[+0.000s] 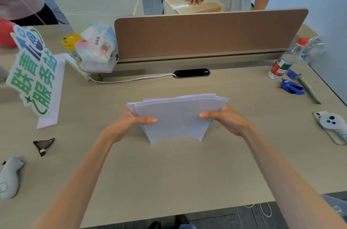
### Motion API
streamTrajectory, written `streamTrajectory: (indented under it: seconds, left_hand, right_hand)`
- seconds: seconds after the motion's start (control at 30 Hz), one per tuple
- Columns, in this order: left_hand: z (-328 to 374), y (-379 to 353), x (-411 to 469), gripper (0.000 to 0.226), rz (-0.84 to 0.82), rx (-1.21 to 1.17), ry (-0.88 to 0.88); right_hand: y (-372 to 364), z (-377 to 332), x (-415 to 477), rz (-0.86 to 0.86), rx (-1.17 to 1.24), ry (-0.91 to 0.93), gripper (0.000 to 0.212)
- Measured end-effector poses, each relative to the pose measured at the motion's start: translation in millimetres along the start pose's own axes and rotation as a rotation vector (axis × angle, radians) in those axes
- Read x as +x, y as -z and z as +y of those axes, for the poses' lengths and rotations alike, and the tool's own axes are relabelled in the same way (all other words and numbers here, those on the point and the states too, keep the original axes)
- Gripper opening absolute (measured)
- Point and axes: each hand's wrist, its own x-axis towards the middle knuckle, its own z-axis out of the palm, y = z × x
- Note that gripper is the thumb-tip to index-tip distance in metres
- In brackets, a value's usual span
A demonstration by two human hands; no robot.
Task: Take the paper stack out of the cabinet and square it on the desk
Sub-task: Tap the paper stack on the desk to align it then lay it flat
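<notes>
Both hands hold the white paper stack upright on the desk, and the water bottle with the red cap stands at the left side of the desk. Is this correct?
One detail is wrong. In the head view, the clear water bottle with the red cap stands at the right side of the light wooden desk, not the left. The left hand and right hand do hold the white paper stack upright.

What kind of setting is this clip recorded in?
Probably an office workstation: a desk with a brown partition screen, a built-in cable port, and a paper stack held in both hands.
</notes>
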Motion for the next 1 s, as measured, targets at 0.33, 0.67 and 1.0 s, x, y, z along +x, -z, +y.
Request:
streamTrajectory:
  seconds: [0.33, 0.67, 1.0]
  left_hand:
    - [7, -24, 3, 0.041, 0.036, 0.024, -0.045]
    - [11, -26, -6, 0.038, 0.243, -0.099, -0.160]
    - [26, -48, -10, 0.035, 0.383, -0.205, -0.251]
  right_hand:
    - [-13, -7, 1, -0.023, -0.162, -0.017, 0.034]
    - [-18, -7, 0, 0.070, -0.095, 0.016, 0.033]
    - [-23, -2, -4, 0.094, -0.055, 0.051, 0.023]
